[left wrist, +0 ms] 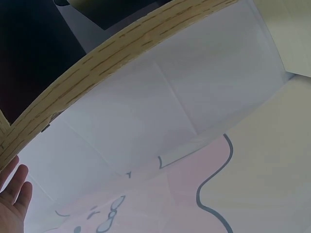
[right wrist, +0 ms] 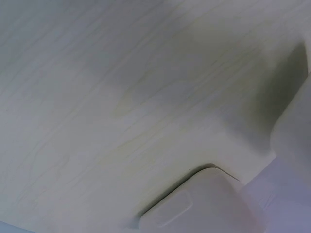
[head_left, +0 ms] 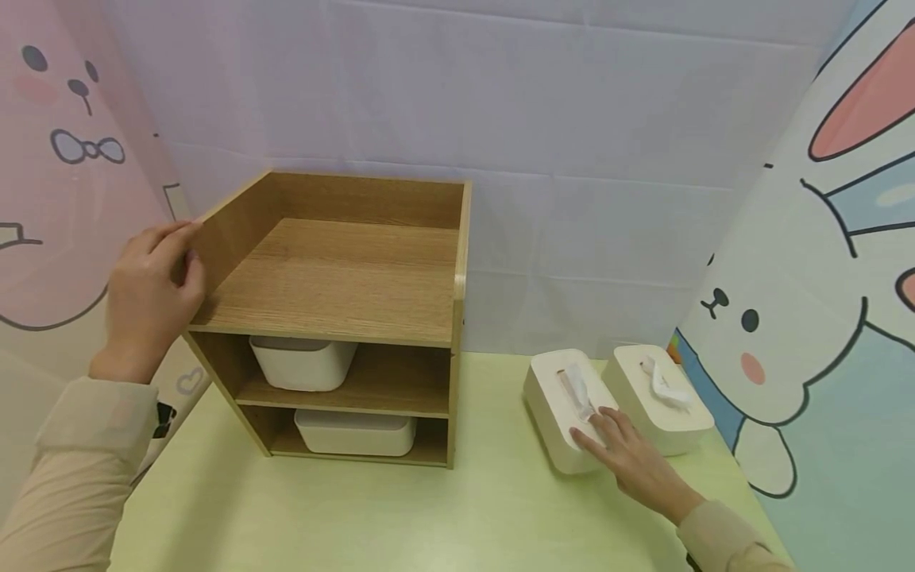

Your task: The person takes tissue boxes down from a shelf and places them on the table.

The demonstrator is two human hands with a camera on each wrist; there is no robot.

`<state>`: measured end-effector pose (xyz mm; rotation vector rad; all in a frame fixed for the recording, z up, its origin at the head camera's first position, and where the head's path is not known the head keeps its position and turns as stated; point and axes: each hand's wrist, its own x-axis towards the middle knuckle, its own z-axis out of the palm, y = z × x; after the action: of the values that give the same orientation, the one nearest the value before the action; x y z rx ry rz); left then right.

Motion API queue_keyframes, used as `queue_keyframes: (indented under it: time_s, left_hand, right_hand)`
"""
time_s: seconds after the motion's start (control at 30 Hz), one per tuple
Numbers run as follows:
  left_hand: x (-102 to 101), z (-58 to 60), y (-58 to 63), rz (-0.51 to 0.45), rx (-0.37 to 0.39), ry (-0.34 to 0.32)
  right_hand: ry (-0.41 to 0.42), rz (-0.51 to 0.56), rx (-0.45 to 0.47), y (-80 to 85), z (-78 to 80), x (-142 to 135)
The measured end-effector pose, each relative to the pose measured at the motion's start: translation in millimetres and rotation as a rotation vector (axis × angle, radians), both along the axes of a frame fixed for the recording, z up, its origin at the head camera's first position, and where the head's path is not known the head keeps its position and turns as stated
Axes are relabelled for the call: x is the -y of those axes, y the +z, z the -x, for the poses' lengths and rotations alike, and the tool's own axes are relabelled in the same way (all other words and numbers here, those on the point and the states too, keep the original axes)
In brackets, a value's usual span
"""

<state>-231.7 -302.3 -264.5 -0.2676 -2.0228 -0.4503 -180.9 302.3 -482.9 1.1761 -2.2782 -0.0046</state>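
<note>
Left hand (head_left: 153,290) resting against the outer left wall of the wooden shelf (head_left: 343,294), fingers fairly straight and lying flat along the top edge of that wall; grasping nothing, just touching. Sleeve reaching up from the lower left. In the left wrist view, only fingertips showing at the bottom left corner, just under the curved wood edge (left wrist: 97,63); a white backdrop and a pink cartoon print behind.

Right hand (head_left: 629,453) lying on the nearer tissue box (head_left: 568,409), fingers stretched out and relaxed over its top and front corner, not curling round anything. Strip of tissue (head_left: 575,389) sticking out of the slot just beyond the fingertips. Second tissue box (head_left: 661,397) sitting just beside the first, on its right, touching or nearly so; cannot tell which. Both boxes standing on the pale green table (head_left: 465,508), right of the shelf and well apart from it, close to the rabbit-print panel (head_left: 801,318).

Shelf standing on the table toward the left, open tray on top, two compartments below. White bin (head_left: 303,361) sitting in the upper compartment, toward its left side. White lidded box (head_left: 355,433) sitting in the lower compartment.

Right wrist view showing only table surface (right wrist: 121,107) and a rounded white box corner (right wrist: 204,204) at the bottom edge; hand not showing there.
</note>
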Motion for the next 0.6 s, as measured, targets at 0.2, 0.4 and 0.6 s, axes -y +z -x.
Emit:
queue_keyframes:
  time_s: [0.2, 0.4, 0.6]
  left_hand:
    - [-1, -0.7, 0.4, 0.005, 0.01, 0.002]
    - [-2, -0.5, -0.6, 0.0, 0.009, -0.001]
    - [-3, -0.4, -0.4, -0.002, -0.002, -0.007]
  right_hand:
    - [-0.054, 0.029, -0.004, -12.3, 7.2, -2]
    - [-0.077, 0.068, 0.01, -23.3, 14.6, -4]
    - [-0.088, 0.109, 0.019, -30.9, 20.1, -3]
